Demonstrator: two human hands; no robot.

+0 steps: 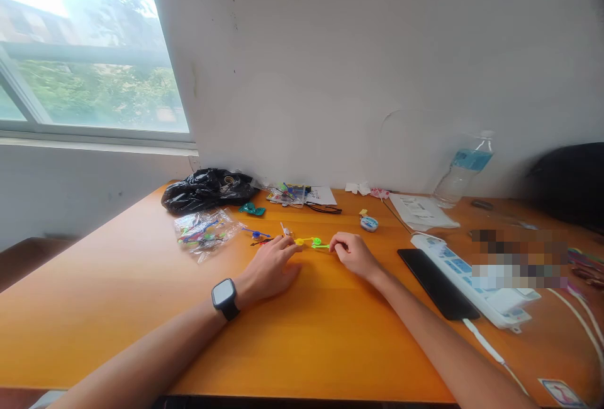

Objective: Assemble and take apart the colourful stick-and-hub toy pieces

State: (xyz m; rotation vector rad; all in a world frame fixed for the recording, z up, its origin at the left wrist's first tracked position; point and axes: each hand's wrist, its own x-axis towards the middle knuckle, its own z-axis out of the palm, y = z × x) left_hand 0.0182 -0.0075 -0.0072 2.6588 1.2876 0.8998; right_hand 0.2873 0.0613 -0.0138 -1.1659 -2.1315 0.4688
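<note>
Several small plastic arrow pieces with round hubs lie in a row near the middle of the table. My left hand [272,265], with a black smartwatch [224,298] on the wrist, rests palm down, fingers stretched out. Its fingertips are at the yellow arrow [299,242] and partly cover a red and dark arrow [260,242]. My right hand [355,255] is closed, its thumb and index finger pinched at the right end of the green arrow [318,243]. A blue arrow [256,234] and a white arrow [285,230] lie just beyond my left hand.
A clear bag of colourful pieces [202,236] and a black plastic bag [207,189] lie left. Right are a phone [436,283], a power strip [465,277], a water bottle [460,173] and a small round container [369,224]. A wall [330,82] stands behind the table.
</note>
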